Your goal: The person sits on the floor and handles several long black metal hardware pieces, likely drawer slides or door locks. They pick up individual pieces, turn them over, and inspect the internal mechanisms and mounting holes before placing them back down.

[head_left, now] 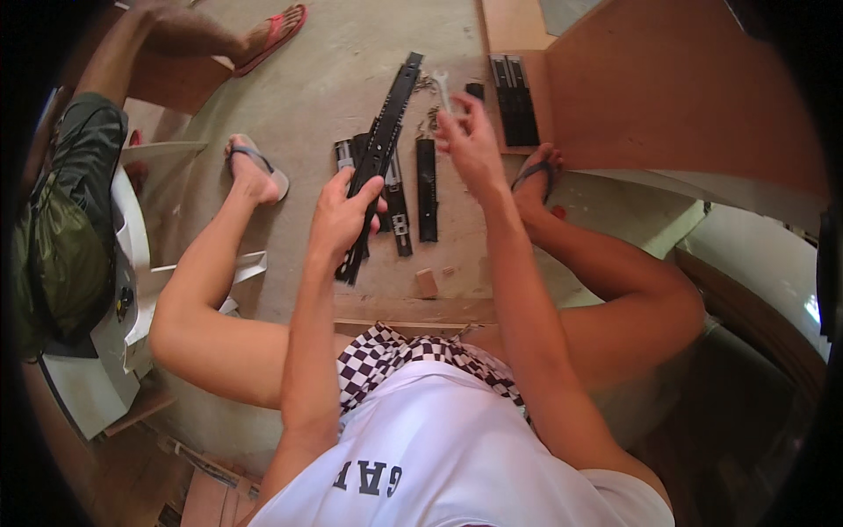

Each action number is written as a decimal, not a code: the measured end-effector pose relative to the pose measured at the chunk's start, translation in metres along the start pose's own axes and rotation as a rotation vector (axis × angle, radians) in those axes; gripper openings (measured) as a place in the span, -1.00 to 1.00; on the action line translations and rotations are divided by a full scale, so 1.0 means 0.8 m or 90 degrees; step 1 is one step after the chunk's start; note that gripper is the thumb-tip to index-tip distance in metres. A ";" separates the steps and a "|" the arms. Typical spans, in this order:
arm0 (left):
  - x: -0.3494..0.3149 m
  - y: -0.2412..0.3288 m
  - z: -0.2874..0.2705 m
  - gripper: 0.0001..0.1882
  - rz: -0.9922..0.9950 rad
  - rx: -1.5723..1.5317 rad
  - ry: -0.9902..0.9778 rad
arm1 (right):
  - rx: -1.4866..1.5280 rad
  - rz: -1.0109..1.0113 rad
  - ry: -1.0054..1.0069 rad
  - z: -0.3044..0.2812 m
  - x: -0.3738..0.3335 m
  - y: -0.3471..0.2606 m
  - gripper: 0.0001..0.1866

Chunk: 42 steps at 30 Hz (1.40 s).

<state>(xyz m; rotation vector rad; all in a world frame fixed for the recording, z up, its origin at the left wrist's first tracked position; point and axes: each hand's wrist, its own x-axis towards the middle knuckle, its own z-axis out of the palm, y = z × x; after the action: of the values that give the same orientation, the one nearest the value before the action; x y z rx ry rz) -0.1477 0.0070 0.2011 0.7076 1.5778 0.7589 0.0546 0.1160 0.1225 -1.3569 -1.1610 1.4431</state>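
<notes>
My left hand [347, 211] is closed round a long black drawer slide [386, 132], which slants up and away to the right. My right hand [470, 145], slightly blurred, holds a silver open-end wrench [442, 85] by its lower end, the jaw pointing away from me. Under and beside the raised slide, more drawer slides lie on the floor, one of them a black slide [427, 189] to its right. Small screws [431, 119] are scattered near the wrench.
Paired slides [514, 101] rest on a wooden board by my right foot. A large brown panel [667, 97] stands at the right. Small wood blocks [426, 283] lie close to me. At the far left sits another person, with a red sandal [277, 39] showing.
</notes>
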 end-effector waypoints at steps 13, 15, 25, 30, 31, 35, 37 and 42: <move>-0.107 0.103 -0.034 -0.54 -0.157 0.005 -0.371 | 0.085 0.052 0.114 -0.069 -0.024 -0.055 -0.42; -0.103 0.107 -0.041 -0.43 -0.231 -0.052 -0.393 | 0.066 0.079 0.132 -0.067 -0.026 -0.040 -0.40; -0.098 0.071 -0.035 -0.79 -0.133 0.017 -0.405 | 0.000 0.087 0.183 -0.063 -0.031 -0.030 -0.47; -0.100 0.083 -0.040 -0.81 -0.117 0.008 -0.374 | 0.030 0.062 0.145 -0.050 -0.040 -0.050 -0.51; -0.101 0.083 -0.043 -0.81 -0.109 0.015 -0.374 | 0.088 0.075 0.137 -0.050 -0.040 -0.047 -0.51; -0.108 0.083 -0.051 -0.81 -0.109 0.014 -0.387 | 0.224 0.101 0.174 -0.061 -0.027 -0.040 -0.54; -0.115 0.089 -0.051 -0.82 -0.117 0.002 -0.395 | 0.228 0.120 0.207 -0.081 -0.015 -0.036 -0.61; -0.128 0.096 -0.049 -0.82 -0.101 0.038 -0.409 | 0.291 0.103 0.244 -0.125 0.006 -0.019 -0.72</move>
<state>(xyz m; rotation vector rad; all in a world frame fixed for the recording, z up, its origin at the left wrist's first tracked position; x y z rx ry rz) -0.1712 -0.0308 0.3270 0.7637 1.0532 0.3168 0.1534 0.1324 0.1366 -1.3376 -0.4481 1.3730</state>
